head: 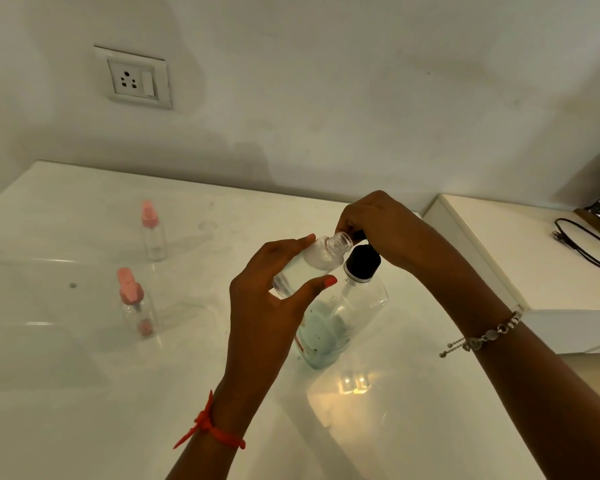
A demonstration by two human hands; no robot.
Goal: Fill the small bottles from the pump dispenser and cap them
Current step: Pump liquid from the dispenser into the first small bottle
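Observation:
My left hand (274, 289) grips a small clear bottle (312, 263), tilted with its open neck up and to the right. That neck sits against the black pump head (362, 259) of the large clear dispenser (340, 317), which stands on the white counter (84, 375). My right hand (378, 226) rests on top of the pump head, fingers curled over its nozzle. Two small clear bottles with pink spray caps stand to the left: one farther back (153, 233), one nearer (137, 306).
A white wall with a socket plate (134, 77) rises behind the counter. At the right a raised white ledge (499, 244) carries a black cable (586, 247). A light patch glows on the counter in front of the dispenser.

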